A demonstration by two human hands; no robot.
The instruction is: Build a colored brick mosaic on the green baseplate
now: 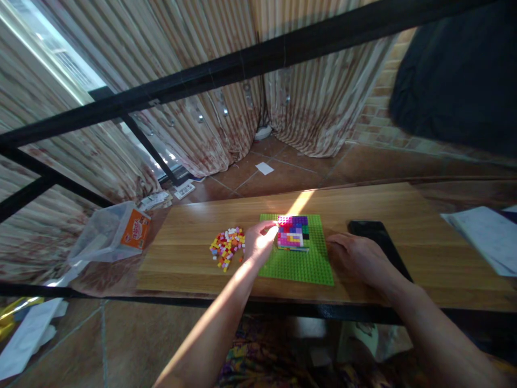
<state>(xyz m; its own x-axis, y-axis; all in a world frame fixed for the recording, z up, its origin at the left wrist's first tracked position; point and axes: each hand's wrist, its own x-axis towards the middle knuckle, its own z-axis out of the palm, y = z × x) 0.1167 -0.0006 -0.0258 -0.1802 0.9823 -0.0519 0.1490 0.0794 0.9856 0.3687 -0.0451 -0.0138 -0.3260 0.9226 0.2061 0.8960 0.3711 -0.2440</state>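
Note:
A green studded baseplate (297, 268) lies on the wooden table. Toward its far side sits a patch of joined building bricks (291, 233) in pink, red, purple, blue, white and black. My left hand (259, 241) is over the plate's left edge, thumb and forefinger pinched together at the left side of the patch. Whatever is between those fingertips is too small to make out. To the right of the plate, my right hand (359, 254) rests on the table with its fingers stretched out toward the plate, holding nothing visible.
Left of the plate is a pile of loose small bricks (227, 247). A black phone-like slab (377, 240) lies beyond my right hand, with white papers (482, 237) farther right. A clear plastic box (105, 237) with an orange label stands past the table's left end (161, 264).

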